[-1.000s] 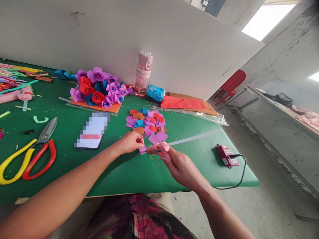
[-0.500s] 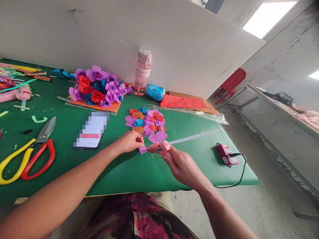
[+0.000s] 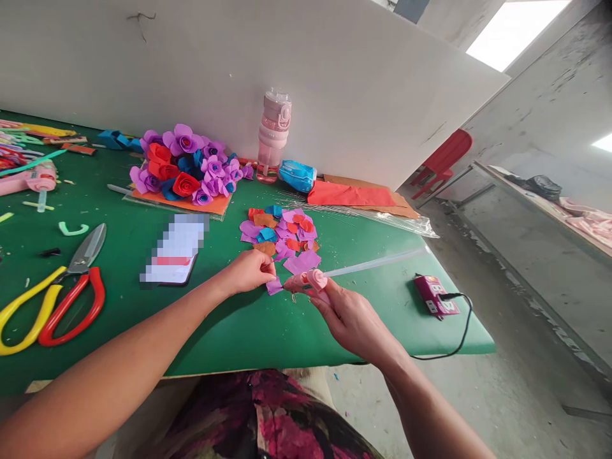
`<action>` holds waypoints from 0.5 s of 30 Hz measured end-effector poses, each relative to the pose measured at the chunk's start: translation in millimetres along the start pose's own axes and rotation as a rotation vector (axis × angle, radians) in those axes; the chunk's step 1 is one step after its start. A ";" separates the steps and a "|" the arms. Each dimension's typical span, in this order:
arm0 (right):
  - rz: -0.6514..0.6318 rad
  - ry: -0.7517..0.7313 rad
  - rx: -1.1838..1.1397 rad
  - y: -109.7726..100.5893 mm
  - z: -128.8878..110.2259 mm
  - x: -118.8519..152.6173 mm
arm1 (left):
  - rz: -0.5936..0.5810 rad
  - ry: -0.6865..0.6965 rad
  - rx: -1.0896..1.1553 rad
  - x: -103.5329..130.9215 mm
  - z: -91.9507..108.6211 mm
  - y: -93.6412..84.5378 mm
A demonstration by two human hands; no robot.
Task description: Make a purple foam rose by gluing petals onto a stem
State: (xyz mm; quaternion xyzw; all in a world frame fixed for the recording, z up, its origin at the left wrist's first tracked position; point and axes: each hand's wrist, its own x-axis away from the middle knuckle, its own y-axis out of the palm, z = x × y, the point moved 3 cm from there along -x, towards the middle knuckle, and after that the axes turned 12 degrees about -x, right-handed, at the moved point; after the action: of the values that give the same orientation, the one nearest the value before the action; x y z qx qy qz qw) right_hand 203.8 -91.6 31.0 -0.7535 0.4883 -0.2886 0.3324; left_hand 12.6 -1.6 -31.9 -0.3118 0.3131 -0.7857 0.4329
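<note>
My left hand (image 3: 253,270) pinches a small purple paper piece (image 3: 274,286) just above the green table. In my right hand (image 3: 347,315) is a pink glue gun (image 3: 310,279), its nozzle at the right edge of that piece. A long clear glue stick (image 3: 377,262) sticks out of the gun's back, toward the right. Right behind my hands lie cut paper petals in purple, red, blue and brown, among them a large purple piece (image 3: 302,262).
Paper flowers (image 3: 186,185) stand back left, beside a pink bottle (image 3: 273,137) and a blue packet (image 3: 297,176). A phone (image 3: 174,252) and large scissors (image 3: 88,252) lie left. A purple box (image 3: 436,296) with a black cable sits right.
</note>
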 end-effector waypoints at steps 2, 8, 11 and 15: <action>0.006 -0.004 0.006 0.4 0.5 0.3 | 0.002 0.000 0.002 0.0 0.2 -0.1; 0.011 0.000 0.022 1.2 0.1 1.4 | 0.000 0.013 0.006 -0.3 -0.5 0.7; 0.016 0.001 0.035 1.6 -1.4 2.0 | 0.001 0.017 0.000 -0.5 -0.9 0.8; 0.033 -0.009 0.036 1.7 -3.4 3.2 | 0.003 0.008 0.002 -0.5 -0.9 0.4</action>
State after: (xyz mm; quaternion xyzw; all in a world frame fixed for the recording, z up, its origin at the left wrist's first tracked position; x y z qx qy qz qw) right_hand 201.5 -95.9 32.1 -0.7404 0.4940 -0.2886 0.3529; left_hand 12.3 -1.1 -32.8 -0.3079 0.3146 -0.7866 0.4331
